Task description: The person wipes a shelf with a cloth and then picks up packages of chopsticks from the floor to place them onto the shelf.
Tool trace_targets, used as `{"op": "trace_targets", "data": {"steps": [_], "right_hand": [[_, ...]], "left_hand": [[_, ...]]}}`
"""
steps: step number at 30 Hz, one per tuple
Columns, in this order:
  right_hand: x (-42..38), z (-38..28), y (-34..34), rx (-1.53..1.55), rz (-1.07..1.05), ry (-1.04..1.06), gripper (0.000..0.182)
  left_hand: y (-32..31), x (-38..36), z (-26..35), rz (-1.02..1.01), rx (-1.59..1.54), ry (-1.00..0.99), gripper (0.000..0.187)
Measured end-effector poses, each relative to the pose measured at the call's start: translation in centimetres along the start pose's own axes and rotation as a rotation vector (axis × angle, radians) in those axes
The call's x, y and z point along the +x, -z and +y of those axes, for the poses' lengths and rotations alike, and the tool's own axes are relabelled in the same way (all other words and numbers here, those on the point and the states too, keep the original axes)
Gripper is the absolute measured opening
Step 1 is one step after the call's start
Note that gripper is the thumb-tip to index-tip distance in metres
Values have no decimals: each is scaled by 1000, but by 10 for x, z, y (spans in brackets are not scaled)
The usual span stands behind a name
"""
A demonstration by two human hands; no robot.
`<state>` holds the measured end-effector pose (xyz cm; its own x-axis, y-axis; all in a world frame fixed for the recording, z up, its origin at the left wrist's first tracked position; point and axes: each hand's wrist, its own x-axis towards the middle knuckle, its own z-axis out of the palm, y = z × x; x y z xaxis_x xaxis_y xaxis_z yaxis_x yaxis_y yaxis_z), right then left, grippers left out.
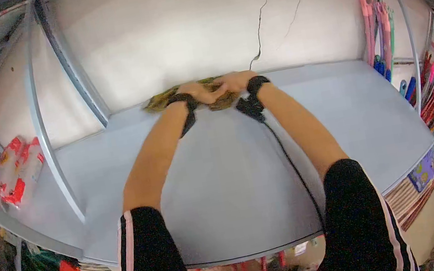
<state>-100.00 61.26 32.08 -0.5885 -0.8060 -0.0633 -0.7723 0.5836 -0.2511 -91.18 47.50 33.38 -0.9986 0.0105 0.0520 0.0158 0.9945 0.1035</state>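
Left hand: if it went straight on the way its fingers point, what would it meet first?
Probably the right hand, close ahead of the left hand at the cloth; blur and depth leave unclear whether the two already touch.

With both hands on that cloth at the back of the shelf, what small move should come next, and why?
Probably draw the cloth toward the body: the left hand and right hand are on it near the back wall, with little room beyond, while bare shelf lies nearer.
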Motion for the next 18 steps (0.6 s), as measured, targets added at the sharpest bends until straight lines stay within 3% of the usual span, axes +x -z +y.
{"op": "trace_targets", "data": {"steps": [2, 4, 6, 8, 10, 12, 14, 15, 16, 18], "right_hand": [[-7, 75, -7, -53, 68, 74, 63], [-45, 117, 3, -255, 110, -7, 51], [-92, 146, 20, -199, 61, 59, 50], [-124, 182, 30, -207, 38, -131, 55], [-143, 255, 30, -281, -12, 32, 46], [-173, 311, 32, -329, -17, 186, 55], [-220, 319, 43, -83, 28, 70, 53], [-233, 346, 41, -165, 32, -81, 53], [-245, 371, 38, -248, 38, -233, 52], [-259, 372, 32, -259, 101, -243, 52]], "left_hand": [[-22, 47, 39, -97, 28, -40, 90], [-15, 54, 93, -223, 28, -135, 88], [-49, 106, 128, -198, -18, -303, 89], [-31, 83, 188, -138, 31, -192, 91], [-65, 130, 225, -53, -18, -313, 92], [-45, 110, 263, -108, -56, -348, 95], [-61, 121, 298, -107, -147, -338, 97], [-100, 165, 317, -65, -169, -360, 99], [-98, 157, 322, -69, -170, -360, 99], [-87, 131, 333, -40, -180, -281, 102]]}}
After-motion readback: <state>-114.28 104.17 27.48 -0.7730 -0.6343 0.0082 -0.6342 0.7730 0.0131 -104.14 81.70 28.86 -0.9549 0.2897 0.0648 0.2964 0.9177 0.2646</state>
